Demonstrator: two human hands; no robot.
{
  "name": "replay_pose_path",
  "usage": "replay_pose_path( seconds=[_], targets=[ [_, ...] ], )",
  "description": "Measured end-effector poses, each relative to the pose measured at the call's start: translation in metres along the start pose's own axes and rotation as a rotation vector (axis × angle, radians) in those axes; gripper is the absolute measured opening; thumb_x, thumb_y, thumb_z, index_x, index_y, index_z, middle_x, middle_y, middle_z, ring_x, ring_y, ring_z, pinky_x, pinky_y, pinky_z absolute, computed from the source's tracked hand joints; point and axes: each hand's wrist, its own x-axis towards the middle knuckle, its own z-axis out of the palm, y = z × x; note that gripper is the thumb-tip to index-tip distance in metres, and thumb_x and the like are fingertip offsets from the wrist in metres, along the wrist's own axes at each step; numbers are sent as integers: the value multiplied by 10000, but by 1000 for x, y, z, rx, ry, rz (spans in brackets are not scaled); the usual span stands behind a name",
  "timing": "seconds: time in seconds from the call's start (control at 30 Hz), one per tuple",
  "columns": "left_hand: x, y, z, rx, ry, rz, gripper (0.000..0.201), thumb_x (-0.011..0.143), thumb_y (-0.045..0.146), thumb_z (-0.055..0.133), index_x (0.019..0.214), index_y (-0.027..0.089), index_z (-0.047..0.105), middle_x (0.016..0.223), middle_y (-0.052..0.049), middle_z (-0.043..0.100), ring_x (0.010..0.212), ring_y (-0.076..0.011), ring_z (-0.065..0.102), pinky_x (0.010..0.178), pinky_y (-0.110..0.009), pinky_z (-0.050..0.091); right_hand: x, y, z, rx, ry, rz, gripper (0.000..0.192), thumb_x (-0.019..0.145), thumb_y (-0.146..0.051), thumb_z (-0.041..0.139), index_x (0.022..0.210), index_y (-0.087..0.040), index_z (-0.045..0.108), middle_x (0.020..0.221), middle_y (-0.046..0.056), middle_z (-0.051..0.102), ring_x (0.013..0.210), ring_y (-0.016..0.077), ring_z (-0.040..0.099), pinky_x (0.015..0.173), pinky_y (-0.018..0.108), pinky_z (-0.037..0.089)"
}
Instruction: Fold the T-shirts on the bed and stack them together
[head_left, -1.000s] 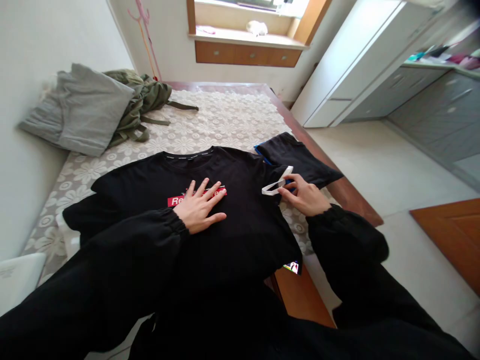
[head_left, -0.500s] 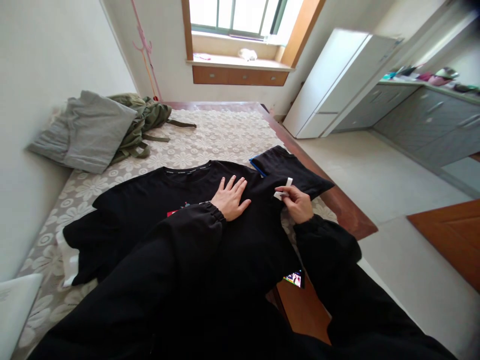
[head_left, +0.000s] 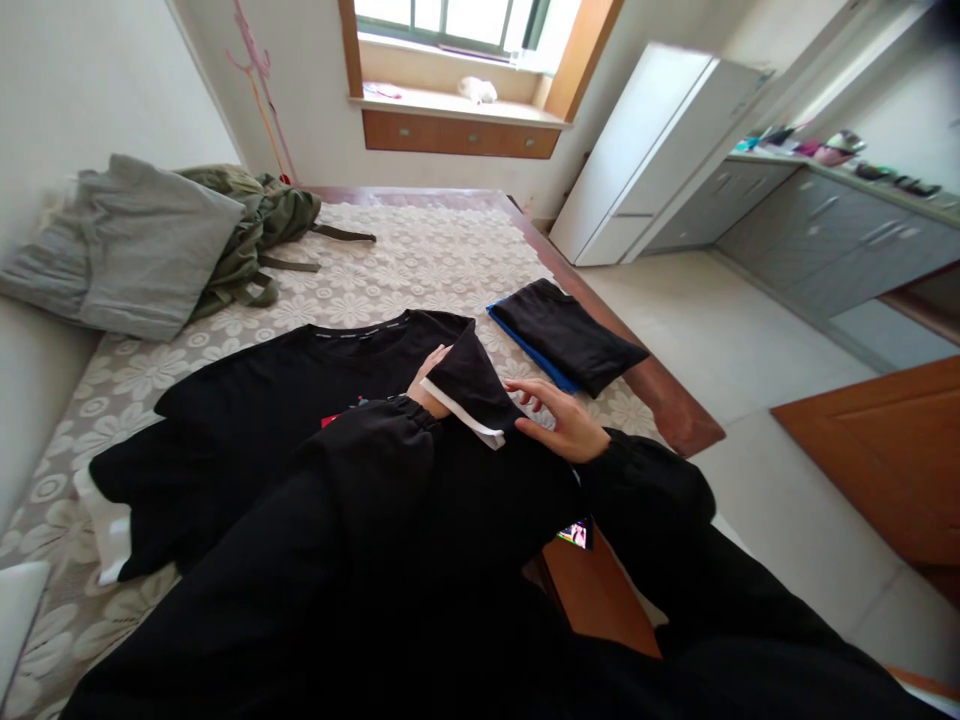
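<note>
A wooden table [head_left: 679, 415] covered by a cream floral lace cloth [head_left: 420, 250] fills the view from 9 o'clock across to 3 o'clock. Spread flat over the near half of the cloth lies a black T-shirt [head_left: 247, 400], its collar toward 12 o'clock, a scrap of red print showing beside the person's left sleeve, and its left sleeve with a white cuff reaching out to 8 o'clock. At 10 o'clock, against the wall, sits a grey garment [head_left: 127, 250] with an olive-green garment [head_left: 255, 225] bunched just beside it toward 1 o'clock. At 2 o'clock from the shirt's collar lies a folded black garment [head_left: 570, 335] on top of something blue, apart from the shirt and near the table's edge.

The shirt's right sleeve [head_left: 469, 385], edged by a white cuff, is folded over inward onto the shirt's chest. The left hand [head_left: 426, 385] lies mostly hidden beneath this sleeve, only the fingers and the wrist edge showing, so I cannot tell whether it grasps the cloth or just rests flat. The right hand [head_left: 559, 420], at 3 o'clock of the sleeve, has its fingers stretched out and loose, touching the folded sleeve's edge near the white cuff, gripping nothing that shows. Near the table's edge at 6 o'clock of the right hand, a small bright screen [head_left: 576, 533] peeks out below the shirt's hem.
</note>
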Motion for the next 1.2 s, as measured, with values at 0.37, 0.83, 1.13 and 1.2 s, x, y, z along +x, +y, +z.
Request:
replay_pose_path(
  seconds=[0.37, 0.83, 1.13, 1.2],
  targets=[
    [4, 1, -28, -824, -70, -252, 808, 1052, 765, 414, 1592, 175, 529, 1136, -137, 830, 1038, -319, 809, 938, -456, 667, -14, 9, 11, -350, -44, -195, 395, 1055, -319, 686, 1436, -227, 634, 1297, 161, 737, 1163, 327, 702, 1004, 532, 621],
    [7, -11, -20, -222, -25, -159, 600, 863, 76, 589, 1425, 216, 744, 1391, -53, 786, 1323, -271, 719, 1248, -421, 508, -17, 17, 10, -532, -61, -270, 635, 960, -73, 537, 1581, -202, 504, 1215, 129, 730, 1029, 286, 690, 919, 441, 617],
    [6, -7, -23, -172, -54, -140, 580, 886, 133, 639, 1458, 172, 726, 1468, -90, 745, 1387, -288, 688, 1282, -391, 467, -23, 24, 10, -510, 69, -349, 342, 1058, -214, 513, 1357, -191, 676, 997, 106, 754, 864, 266, 673, 828, 424, 581],
    [5, -7, -23, -174, -50, -125, 610, 870, 119, 637, 1473, 174, 713, 1470, -90, 743, 1393, -290, 684, 1284, -400, 468, -23, 26, 12, -491, 41, -342, 409, 1060, -228, 521, 1444, -203, 661, 1072, 118, 766, 928, 282, 685, 863, 447, 585]
  ],
)
